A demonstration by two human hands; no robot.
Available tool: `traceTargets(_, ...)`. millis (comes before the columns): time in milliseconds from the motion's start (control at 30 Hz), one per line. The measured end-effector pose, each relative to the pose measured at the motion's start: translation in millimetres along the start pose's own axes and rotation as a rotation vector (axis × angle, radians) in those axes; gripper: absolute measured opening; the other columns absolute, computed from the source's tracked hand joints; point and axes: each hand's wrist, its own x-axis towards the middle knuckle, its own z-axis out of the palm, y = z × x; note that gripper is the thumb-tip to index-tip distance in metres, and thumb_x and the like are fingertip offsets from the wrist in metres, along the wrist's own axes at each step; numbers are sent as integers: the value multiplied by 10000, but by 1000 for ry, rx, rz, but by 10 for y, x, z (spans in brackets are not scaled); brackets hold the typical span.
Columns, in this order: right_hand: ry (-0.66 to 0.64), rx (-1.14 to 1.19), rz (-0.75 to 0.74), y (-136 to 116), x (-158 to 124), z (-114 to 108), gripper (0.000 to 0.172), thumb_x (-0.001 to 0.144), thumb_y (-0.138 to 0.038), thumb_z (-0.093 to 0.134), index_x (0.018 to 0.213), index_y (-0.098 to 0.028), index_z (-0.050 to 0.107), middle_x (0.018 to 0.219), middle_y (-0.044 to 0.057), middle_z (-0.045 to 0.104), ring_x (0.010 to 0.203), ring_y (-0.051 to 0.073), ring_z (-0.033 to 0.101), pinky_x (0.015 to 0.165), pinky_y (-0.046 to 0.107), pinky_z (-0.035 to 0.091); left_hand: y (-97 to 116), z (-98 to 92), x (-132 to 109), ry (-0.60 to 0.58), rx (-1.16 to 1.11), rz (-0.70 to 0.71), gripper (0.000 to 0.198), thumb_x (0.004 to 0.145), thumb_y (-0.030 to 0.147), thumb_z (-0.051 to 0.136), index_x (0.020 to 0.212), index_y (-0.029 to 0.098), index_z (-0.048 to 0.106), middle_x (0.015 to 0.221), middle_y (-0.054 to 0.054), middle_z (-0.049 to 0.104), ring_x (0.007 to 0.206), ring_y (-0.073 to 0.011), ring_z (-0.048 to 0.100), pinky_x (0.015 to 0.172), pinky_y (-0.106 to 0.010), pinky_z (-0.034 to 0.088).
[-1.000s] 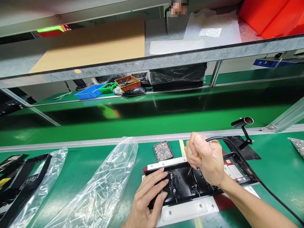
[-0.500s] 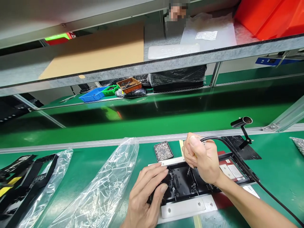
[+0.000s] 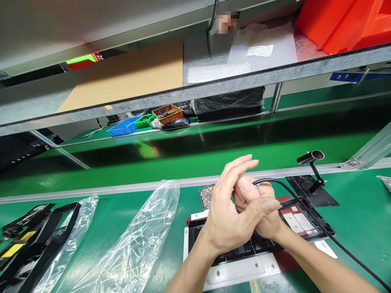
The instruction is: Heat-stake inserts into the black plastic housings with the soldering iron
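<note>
My right hand (image 3: 249, 195) is closed in a fist around a corded tool, whose body is mostly hidden; its black cable (image 3: 284, 183) leaves the top of the fist. Cupped against it is my left hand (image 3: 227, 215), fingers stretched out and thumb lying across the right hand. Both are above a black plastic housing (image 3: 198, 240) with ribs and posts inside, seated in a white-edged fixture (image 3: 226, 274). Behind the left hand, a small tray of tiny metal parts (image 3: 206, 197) is partly covered.
A black tube holder on a stand (image 3: 310, 158) is at the right. Clear plastic bags (image 3: 134, 244) and black frames (image 3: 58, 240) lie left. A metal shelf (image 3: 152, 97) crosses above, with cardboard (image 3: 131, 69) and a red bin (image 3: 351, 28). Someone is beyond it.
My left hand has left the housing's left end and moved up and right against my right hand. The right fist stays nearly in place. The view has shifted slightly.
</note>
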Motion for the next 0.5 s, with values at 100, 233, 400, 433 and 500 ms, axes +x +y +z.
traceTargets(100,-11,-34,8,-61,24,9,591,1086,-597,646,666,-226,458,615,-36,392,546,122,363,515,300,328,5,71,78,12,-5,46,421,978,491,881,1245,181,782,1443,-152,731,1381,-320,686,1150,-434,576)
traceTargets(233,15,-54,-35,-114,65,8,592,1076,-606,653,661,-223,475,592,-45,359,532,119,323,487,289,291,-13,134,114,28,41,34,296,1026,459,815,964,175,762,978,-66,749,926,-211,726,846,-334,584)
traceTargets(400,75,-76,-98,-85,67,-15,537,1082,-592,654,719,-219,524,666,-28,392,595,134,354,515,285,334,-62,164,109,47,72,20,285,1077,413,705,897,192,694,880,-23,644,829,-177,631,767,-308,507)
traceTargets(433,77,-81,-100,-73,64,-20,539,1084,-581,657,714,-218,512,675,-25,397,602,134,358,516,283,336,-70,166,106,46,66,11,267,1074,392,698,893,196,685,877,-20,635,829,-177,624,767,-307,503)
traceTargets(500,81,-96,-107,-53,59,-25,564,1086,-571,660,687,-220,470,664,-27,379,602,131,346,513,280,325,-86,166,98,47,50,-2,234,1064,343,685,879,200,665,871,-17,621,829,-176,612,765,-305,493)
